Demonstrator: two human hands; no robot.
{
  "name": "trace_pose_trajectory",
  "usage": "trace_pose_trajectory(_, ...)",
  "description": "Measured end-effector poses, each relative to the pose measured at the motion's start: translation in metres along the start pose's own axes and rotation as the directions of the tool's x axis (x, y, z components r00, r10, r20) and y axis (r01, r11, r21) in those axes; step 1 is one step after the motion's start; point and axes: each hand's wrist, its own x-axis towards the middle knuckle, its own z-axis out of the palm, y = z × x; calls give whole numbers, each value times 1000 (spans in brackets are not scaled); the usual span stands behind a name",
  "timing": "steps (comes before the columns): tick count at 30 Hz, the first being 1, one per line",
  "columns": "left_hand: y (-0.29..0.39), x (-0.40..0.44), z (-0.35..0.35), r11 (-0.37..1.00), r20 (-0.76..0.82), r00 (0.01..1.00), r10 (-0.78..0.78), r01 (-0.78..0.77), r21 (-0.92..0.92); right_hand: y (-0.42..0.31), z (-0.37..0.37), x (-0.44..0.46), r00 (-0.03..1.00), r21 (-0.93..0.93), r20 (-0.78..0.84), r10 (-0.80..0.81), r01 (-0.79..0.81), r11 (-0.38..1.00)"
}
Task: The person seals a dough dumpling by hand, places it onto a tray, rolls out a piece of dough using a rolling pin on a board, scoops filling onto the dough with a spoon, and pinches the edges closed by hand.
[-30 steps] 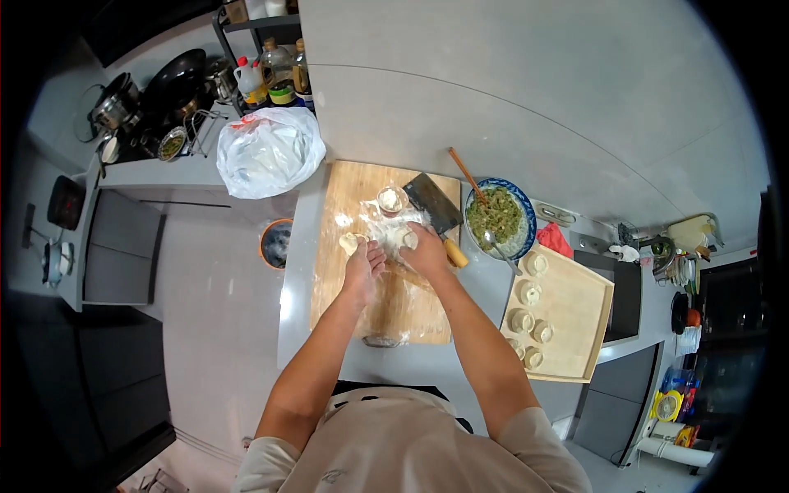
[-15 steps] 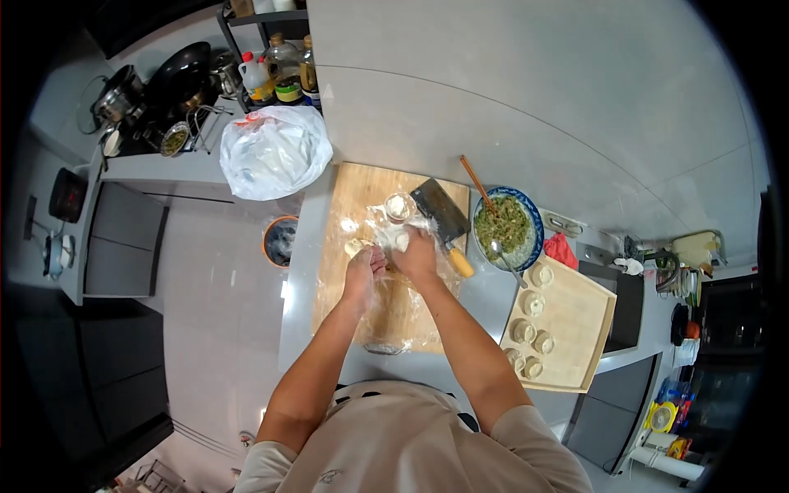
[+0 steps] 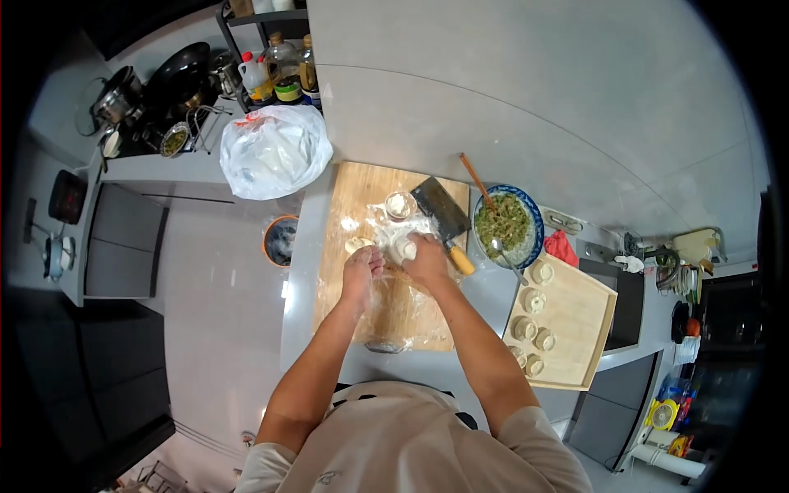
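On the floured wooden board [image 3: 349,193], my right hand [image 3: 426,259] is closed round the edge of a pale dough piece [image 3: 404,249]. My left hand [image 3: 362,271] is beside it with the palm turned up and fingers curled; whether anything lies in it is hard to make out. Just above my left hand sits another piece of dough [image 3: 357,245]. A small bowl of flour [image 3: 400,205] stands near the board's top. The cleaver [image 3: 440,209], with a yellow handle, lies to the right of the flour.
A blue-rimmed bowl [image 3: 537,238] holds green filling, chopsticks and a spoon. Right of it, a wooden tray [image 3: 575,316] carries several shaped dough pieces. A white plastic bag [image 3: 275,154] sits at the upper left, near bottles [image 3: 283,70]. An orange-rimmed bin [image 3: 267,244] stands on the floor.
The view has shifted slightly since the earliest frame. My right hand has moved a little over the flour, with the dough piece now showing beside its fingers. My left hand stays nearly in place.
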Motion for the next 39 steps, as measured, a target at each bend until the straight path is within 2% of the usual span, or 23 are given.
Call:
trace_pose_trajectory(2, 0, -4, -1, 1000, -11, 1000, -1, 1, 6, 0, 1, 7, 1000, 34, -15, 25, -25, 999)
trace_pose_trajectory(4, 1, -5, -1, 1000, 0, 1000, -4, 4, -6, -6, 4, 15, 974, 14, -21, -226, 227, 974)
trace_pose_trajectory(5, 1, -6, -1, 1000, -6, 1000, -4, 4, -5, -8, 6, 18, 962, -28, 41, -269, 270, 962)
trace_pose_trajectory(6, 0, -6, -1, 1000, -2, 1000, 8, -8, -10, -6, 3, 17, 962, -24, 44, -270, 272, 962)
trace_pose_trajectory(8, -3, -9, 0, 1000, 0, 1000, 19, -19, -13, 2, -9, 12, 956, -45, 175, -235, 246, 968)
trace_pose_trajectory(10, -5, -10, 4, 1000, -30, 999, 25, -25, 11, 9, -19, 7, 963, -48, 197, -185, 198, 979)
trace_pose_trajectory(12, -11, -16, 8, 1000, -39, 999, 28, -28, 0, 14, -22, 2, 988, -21, 42, -150, 151, 988)
trace_pose_trajectory(13, -13, -18, 10, 999, -43, 998, 34, -35, -8, 13, -19, 2, 975, -57, 48, -217, 219, 974)
trace_pose_trajectory(17, -23, -24, 20, 997, -36, 997, 72, -72, 12, 22, -15, -2, 964, -17, 41, -262, 262, 965)
trace_pose_trajectory(19, -34, -32, 31, 999, -63, 997, 41, -43, -32, 36, -21, -19, 973, 137, -35, -228, 231, 963)
trace_pose_trajectory(20, -39, -37, 37, 999, -35, 999, 27, -28, -20, 42, -23, -30, 978, 130, -51, -200, 205, 970)
trace_pose_trajectory(22, -53, -44, 52, 1000, 27, 999, 23, -22, -6, 53, -35, -59, 973, 241, -143, -181, 212, 947)
trace_pose_trajectory(26, -92, -61, 98, 995, 201, 979, -40, 19, 102, 75, -78, -139, 969, 267, -247, 0, 68, 961)
trace_pose_trajectory(28, -118, -78, 125, 988, 282, 955, -90, 49, 149, 98, -95, -183, 942, 295, -335, 32, 73, 953)
trace_pose_trajectory(30, -146, -95, 154, 982, 359, 923, -141, 84, 170, 121, -117, -230, 917, 309, -383, 113, 12, 951)
trace_pose_trajectory(35, -202, -148, 214, 961, 464, 857, -225, 116, 251, 185, -166, -319, 835, 314, -462, 298, -160, 936)
trace_pose_trajectory(39, -243, -165, 257, 951, 529, 807, -265, 129, 280, 239, -196, -345, 811, 315, -468, 351, -218, 924)
